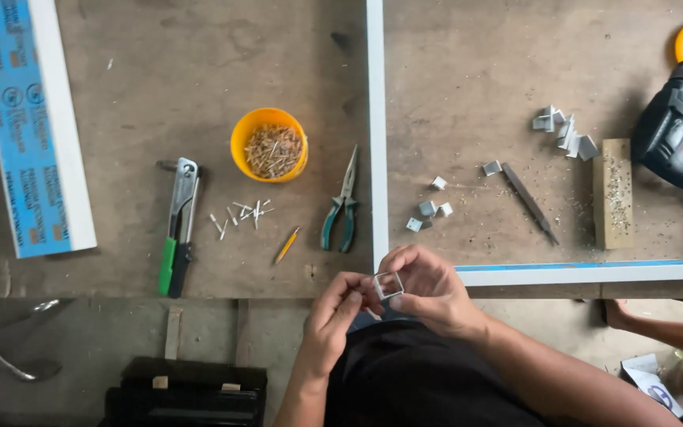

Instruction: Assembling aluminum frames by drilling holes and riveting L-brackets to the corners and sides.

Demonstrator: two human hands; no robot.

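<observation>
Small square metal bracket (pixel 388 285), lower centre of frame, just off the surface (pixel 199 63) edge: pinched between both hands. Right hand (pixel 428 291) grasps its right side; left hand (pixel 340 310) fingertips grip its lower left, equally near.

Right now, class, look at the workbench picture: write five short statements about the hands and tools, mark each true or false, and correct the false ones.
1. Both hands hold a small square metal bracket at the bench edge. True: left hand and right hand pinch it together.
2. The yellow cup holds water. False: it holds loose rivets.
3. The pliers lie left of the upright white frame bar. True.
4. The drill is in the right hand. False: it lies on the bench, far right.
5. The riveter with green grip lies right of the pliers. False: it lies to their left.
</observation>
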